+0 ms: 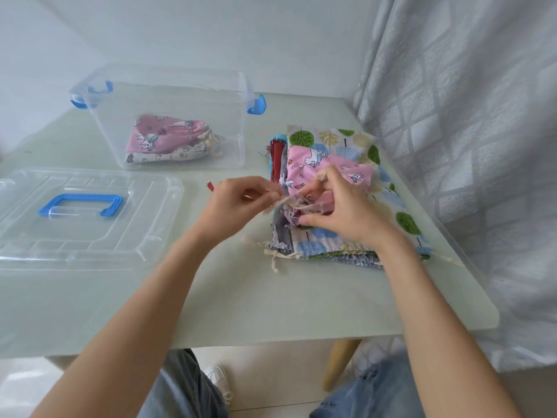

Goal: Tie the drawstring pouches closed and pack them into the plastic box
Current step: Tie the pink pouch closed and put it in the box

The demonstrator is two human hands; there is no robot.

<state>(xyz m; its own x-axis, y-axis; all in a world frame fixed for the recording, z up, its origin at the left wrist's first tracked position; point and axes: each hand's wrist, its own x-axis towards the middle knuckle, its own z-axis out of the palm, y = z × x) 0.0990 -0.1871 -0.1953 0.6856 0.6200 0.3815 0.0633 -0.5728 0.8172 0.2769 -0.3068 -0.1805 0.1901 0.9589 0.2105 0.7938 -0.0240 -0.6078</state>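
Observation:
A pink unicorn-print drawstring pouch (313, 164) lies on top of a pile of pouches (340, 236) at the right of the table. My left hand (232, 203) pinches one end of its beige drawstring (286, 203), and my right hand (337, 206) pinches the cord at the pouch's gathered mouth. The clear plastic box (168, 86) with blue latches stands open at the back left. Inside it lie a tied pink unicorn pouch (162, 135) and a pale printed pouch under it.
The box's clear lid (144, 206) with a blue handle lies flat at the front left. A large tree-print pouch (358, 140) is under the pile. A grey curtain (467, 146) hangs along the table's right edge. A red fabric scrap (210, 186) lies near my left hand.

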